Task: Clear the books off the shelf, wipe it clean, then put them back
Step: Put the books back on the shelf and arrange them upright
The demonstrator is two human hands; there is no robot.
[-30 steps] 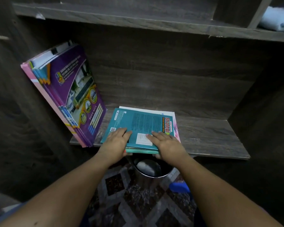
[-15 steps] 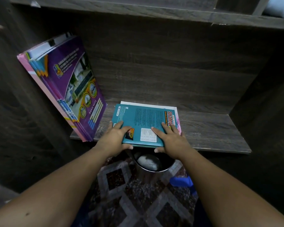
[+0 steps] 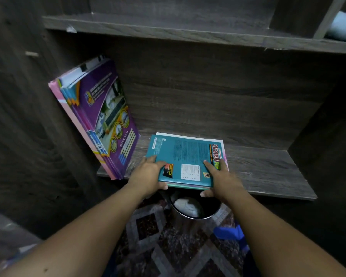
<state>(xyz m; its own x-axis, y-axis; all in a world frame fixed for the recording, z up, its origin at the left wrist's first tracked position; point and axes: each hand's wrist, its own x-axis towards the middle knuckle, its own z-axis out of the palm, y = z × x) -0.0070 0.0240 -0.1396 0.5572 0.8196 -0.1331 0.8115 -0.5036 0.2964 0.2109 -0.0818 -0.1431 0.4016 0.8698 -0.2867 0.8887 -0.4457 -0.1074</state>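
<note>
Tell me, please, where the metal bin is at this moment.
In the head view, the metal bin stands on the patterned carpet at bottom centre, just under the front edge of the shelf, below the flat teal book stack.

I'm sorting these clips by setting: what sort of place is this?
Likely a home room: a wooden shelf unit, a stack of schoolbooks held at its edge, a patterned carpet and a metal bin on the floor.

Dim, soft-focus picture; wide-angle bending toward edges.
</note>
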